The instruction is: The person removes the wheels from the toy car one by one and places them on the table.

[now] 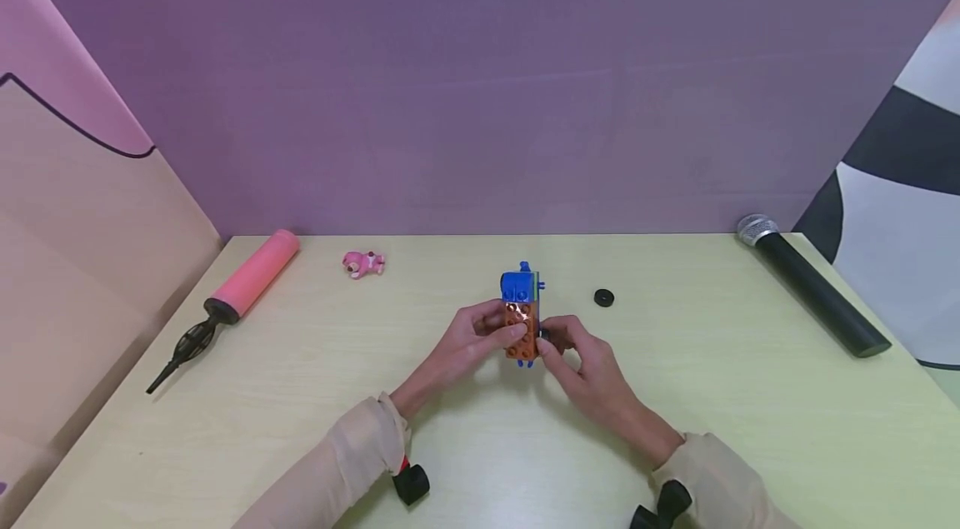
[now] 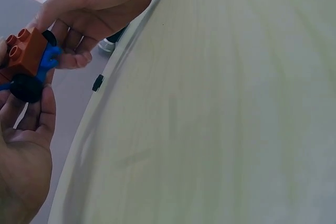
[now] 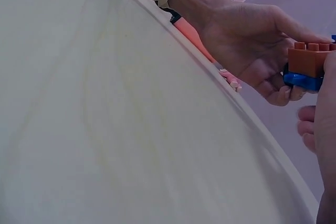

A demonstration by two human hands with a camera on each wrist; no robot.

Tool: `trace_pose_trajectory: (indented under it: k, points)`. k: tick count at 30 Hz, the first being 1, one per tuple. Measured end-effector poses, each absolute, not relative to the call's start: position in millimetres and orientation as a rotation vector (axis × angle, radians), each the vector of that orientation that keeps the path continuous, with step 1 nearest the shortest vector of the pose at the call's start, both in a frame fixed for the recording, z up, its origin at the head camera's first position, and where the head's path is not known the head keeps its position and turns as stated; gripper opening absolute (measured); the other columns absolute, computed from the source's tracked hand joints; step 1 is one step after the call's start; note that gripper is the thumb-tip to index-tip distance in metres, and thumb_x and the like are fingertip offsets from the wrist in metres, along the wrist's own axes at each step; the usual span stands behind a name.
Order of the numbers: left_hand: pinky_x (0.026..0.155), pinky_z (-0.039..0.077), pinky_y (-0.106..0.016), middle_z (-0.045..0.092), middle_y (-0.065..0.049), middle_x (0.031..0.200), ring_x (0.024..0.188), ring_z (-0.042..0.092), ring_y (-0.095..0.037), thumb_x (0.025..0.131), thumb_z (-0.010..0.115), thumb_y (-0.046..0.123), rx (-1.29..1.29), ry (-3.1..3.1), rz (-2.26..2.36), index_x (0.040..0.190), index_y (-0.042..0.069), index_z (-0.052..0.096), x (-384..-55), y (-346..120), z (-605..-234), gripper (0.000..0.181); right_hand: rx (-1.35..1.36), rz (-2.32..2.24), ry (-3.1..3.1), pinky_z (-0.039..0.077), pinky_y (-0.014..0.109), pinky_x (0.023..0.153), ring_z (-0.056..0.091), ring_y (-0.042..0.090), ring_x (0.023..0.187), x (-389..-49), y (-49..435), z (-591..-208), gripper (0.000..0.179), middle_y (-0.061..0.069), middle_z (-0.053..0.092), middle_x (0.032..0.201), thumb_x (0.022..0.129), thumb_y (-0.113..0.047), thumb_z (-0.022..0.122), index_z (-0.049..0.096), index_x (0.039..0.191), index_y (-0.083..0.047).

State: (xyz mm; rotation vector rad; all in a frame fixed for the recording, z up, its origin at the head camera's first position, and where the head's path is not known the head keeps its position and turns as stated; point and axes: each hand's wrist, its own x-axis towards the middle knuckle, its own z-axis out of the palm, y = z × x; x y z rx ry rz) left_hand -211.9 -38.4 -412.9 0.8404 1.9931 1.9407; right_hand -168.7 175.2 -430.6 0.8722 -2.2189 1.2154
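Above the table, my left hand (image 1: 480, 335) grips a small toy car (image 1: 521, 316) made of an orange studded brick on a blue base, with a blue block at its far end. My right hand (image 1: 588, 371) is at the car's right side, thumb and fingers pinching a black wheel (image 1: 543, 335) against it. The left wrist view shows another black wheel (image 2: 26, 88) on the car's other side, beside my left fingers. On the table to the right lies a loose black wheel (image 1: 603, 297).
A pink bear figure (image 1: 363, 264) lies at the back left, beside a pink hand pump (image 1: 255, 275) with a black nozzle. At the right, a black microphone (image 1: 817, 291) lies slantwise. A purple wall (image 1: 480, 96) rises behind the table (image 1: 300, 371).
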Motion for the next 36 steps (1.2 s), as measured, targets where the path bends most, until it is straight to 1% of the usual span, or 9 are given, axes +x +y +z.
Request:
trace_pose_trajectory:
  k: [4,9,12,18,20,26,29,32,36]
  points:
    - [0.097,0.053,-0.037,0.072,-0.015,0.121,0.104,0.068,-0.019,0.102,0.063,0.021,0.833,1.980,1.951,0.135,-0.003,0.062,-212.0,-39.6,-413.4,0.041,0.913,1.217,-2.210,0.058,0.032,0.069,0.066,0.012,0.081,-168.9,175.3,-430.4,0.020,0.005,0.073,0.097,0.099,0.004,0.063,0.058,0.118,0.001]
    - [0.096,0.053,-0.037,0.072,-0.015,0.120,0.104,0.069,-0.018,0.101,0.063,0.022,0.836,1.974,1.934,0.135,-0.003,0.063,-211.0,-39.2,-413.0,0.042,0.927,1.198,-2.200,0.051,0.028,0.060,0.060,0.009,0.076,-168.0,176.2,-428.4,0.021,0.002,0.069,0.090,0.095,0.008,0.062,0.058,0.115,0.000]
    - [0.097,0.053,-0.037,0.072,-0.014,0.120,0.104,0.069,-0.018,0.101,0.063,0.023,0.830,1.975,1.925,0.135,-0.003,0.063,-210.8,-38.8,-413.4,0.042,0.919,1.195,-2.202,0.049,0.029,0.059,0.057,0.009,0.077,-167.2,176.5,-427.4,0.024,0.000,0.068,0.089,0.092,0.010,0.063,0.058,0.113,-0.001]
    - [0.098,0.052,-0.038,0.071,-0.014,0.123,0.106,0.068,-0.021,0.102,0.063,0.027,0.820,2.010,1.890,0.137,-0.002,0.062,-210.0,-39.0,-413.7,0.046,0.928,1.209,-2.184,0.050,0.031,0.060,0.057,0.010,0.075,-168.0,177.2,-426.9,0.026,0.000,0.069,0.087,0.089,0.012,0.063,0.059,0.110,-0.002]
    - [0.098,0.052,-0.038,0.071,-0.014,0.124,0.107,0.068,-0.021,0.102,0.063,0.028,0.819,2.006,1.890,0.138,-0.001,0.062,-210.4,-39.1,-414.1,0.046,0.934,1.242,-2.180,0.050,0.030,0.061,0.058,0.010,0.074,-168.9,177.7,-427.2,0.025,0.001,0.070,0.086,0.090,0.013,0.063,0.059,0.110,-0.001]
    - [0.100,0.052,-0.039,0.070,-0.015,0.126,0.111,0.068,-0.022,0.103,0.062,0.020,0.823,1.971,1.896,0.140,-0.002,0.060,-212.1,-40.1,-414.7,0.044,0.942,1.380,-2.176,0.054,0.027,0.068,0.064,0.010,0.076,-170.9,178.1,-429.3,0.023,0.004,0.072,0.086,0.092,0.015,0.060,0.059,0.109,0.000]
    - [0.101,0.051,-0.038,0.070,-0.015,0.126,0.110,0.068,-0.021,0.103,0.061,0.022,0.827,1.981,1.883,0.140,-0.001,0.061,-212.5,-41.4,-414.6,0.043,0.960,1.452,-2.159,0.057,0.026,0.075,0.069,0.011,0.082,-170.8,178.0,-429.7,0.022,0.009,0.074,0.094,0.094,0.017,0.058,0.059,0.111,0.003]
    - [0.101,0.051,-0.038,0.070,-0.014,0.127,0.110,0.067,-0.020,0.103,0.061,0.024,0.833,2.003,1.874,0.139,-0.001,0.061,-212.4,-42.8,-414.1,0.044,0.974,1.520,-2.141,0.058,0.025,0.081,0.070,0.012,0.089,-170.4,178.1,-429.6,0.022,0.015,0.074,0.100,0.096,0.017,0.055,0.059,0.114,0.005]
    - [0.101,0.051,-0.040,0.070,-0.014,0.128,0.111,0.067,-0.022,0.103,0.061,0.027,0.838,1.998,1.893,0.139,-0.001,0.060,-212.4,-43.3,-413.6,0.046,0.963,1.552,-2.130,0.058,0.026,0.081,0.070,0.013,0.088,-170.5,178.8,-429.3,0.024,0.014,0.074,0.103,0.097,0.016,0.056,0.060,0.118,0.005]
